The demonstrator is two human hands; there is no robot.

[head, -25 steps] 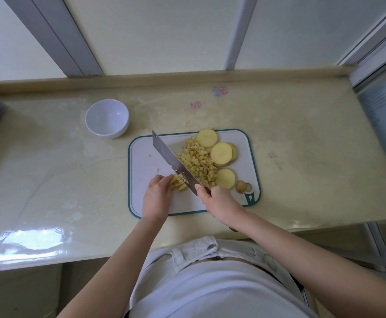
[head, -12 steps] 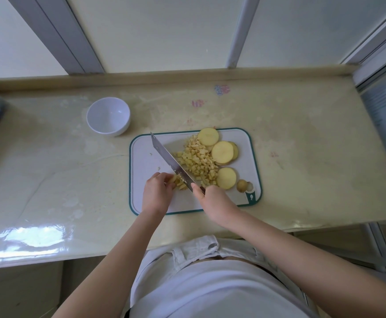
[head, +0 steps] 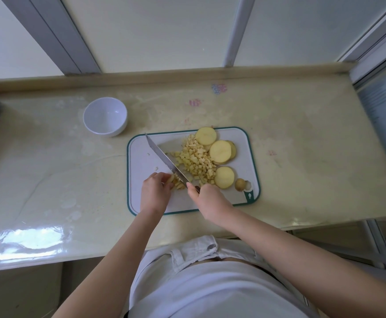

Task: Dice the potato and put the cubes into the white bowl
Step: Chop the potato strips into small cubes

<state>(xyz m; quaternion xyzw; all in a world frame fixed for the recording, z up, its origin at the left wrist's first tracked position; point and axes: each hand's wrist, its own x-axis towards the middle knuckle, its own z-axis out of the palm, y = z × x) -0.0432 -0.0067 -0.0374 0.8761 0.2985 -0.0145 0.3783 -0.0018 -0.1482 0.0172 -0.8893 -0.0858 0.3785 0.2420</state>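
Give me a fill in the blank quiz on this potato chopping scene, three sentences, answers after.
The round white bowl is ____. The right hand grips the long steel knife by its ____. The left hand holds the yellow potato strips down on the green-rimmed white cutting board, on the ____ side of the blade.
Missing words: empty; handle; left.

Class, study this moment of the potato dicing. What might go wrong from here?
The left hand pinches potato strips right beside the knife, so a fingertip might get nicked. The white bowl sits apart from the cutting board, so cubes may spill onto the counter in transfer.
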